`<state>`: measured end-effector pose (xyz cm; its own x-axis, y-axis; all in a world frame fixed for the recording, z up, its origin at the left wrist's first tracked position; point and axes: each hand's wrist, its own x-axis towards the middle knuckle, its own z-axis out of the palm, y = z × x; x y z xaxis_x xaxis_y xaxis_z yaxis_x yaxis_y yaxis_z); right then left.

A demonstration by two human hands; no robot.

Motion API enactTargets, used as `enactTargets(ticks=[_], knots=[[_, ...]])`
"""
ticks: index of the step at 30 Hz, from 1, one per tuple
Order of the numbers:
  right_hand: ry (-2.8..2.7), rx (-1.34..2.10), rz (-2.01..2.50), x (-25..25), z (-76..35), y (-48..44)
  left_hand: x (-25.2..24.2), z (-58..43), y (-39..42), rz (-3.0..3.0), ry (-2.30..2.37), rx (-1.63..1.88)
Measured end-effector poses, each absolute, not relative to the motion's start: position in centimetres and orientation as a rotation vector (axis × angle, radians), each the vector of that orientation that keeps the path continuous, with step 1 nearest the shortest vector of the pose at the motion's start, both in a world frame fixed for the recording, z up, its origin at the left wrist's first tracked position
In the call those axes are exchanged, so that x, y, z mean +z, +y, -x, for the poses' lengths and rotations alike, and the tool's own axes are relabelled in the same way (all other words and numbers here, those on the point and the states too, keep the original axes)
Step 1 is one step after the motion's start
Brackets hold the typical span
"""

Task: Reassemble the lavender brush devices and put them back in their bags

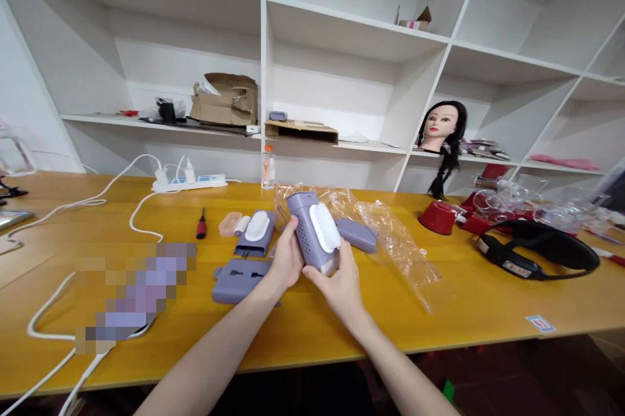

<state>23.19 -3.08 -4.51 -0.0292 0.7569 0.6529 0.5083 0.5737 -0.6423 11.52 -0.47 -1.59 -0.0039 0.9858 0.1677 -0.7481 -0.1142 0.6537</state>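
Note:
Both hands hold a purple-grey plastic case above the table, tilted, with rows of small holes on one side. A white bristled brush head sits on the face toward the right. My left hand is closed around the left side of the case. Around its lower right end my right hand is closed, with the thumb at the bottom. To the left lie a similar case with a white oval piece and a flat purple-grey part. Another purple-grey part rests behind my right hand.
Clear plastic wrap spreads behind and to the right. A red-handled screwdriver, a peach tray and a power strip with white cables are leftward. At right lie a black headband-like device and a red cup.

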Motion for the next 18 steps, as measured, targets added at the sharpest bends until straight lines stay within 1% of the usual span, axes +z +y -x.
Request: enactTargets(ticks=[5, 7, 10, 12, 14, 18], knots=[[-1.818, 0.24, 0.961, -4.5, -23.6, -2.9, -0.8, -9.7, -0.3, -0.485, 0.512, 1.685], [-1.885, 0.269, 0.943, -4.0, -25.2, -2.4, -0.4, -8.5, -0.4, -0.453, 0.643, 1.585], [-1.985, 0.387, 0.89, -2.8, -28.2, -1.9, 0.2, -6.8, -0.7, -0.646, 0.878, 1.226], [-2.063, 0.452, 0.874, -2.1, -29.8, -1.9, 0.5, -6.2, -1.3, -0.887, 0.948, 1.199], [-2.144, 0.464, 0.853, -1.6, -30.9, -2.4, 0.6, -6.0, -1.9, -1.043, 0.963, 1.058], [-2.191, 0.486, 0.797, -1.6, -31.1, -3.3, 0.0, -6.7, -2.9, -1.111, 0.981, 0.994]])
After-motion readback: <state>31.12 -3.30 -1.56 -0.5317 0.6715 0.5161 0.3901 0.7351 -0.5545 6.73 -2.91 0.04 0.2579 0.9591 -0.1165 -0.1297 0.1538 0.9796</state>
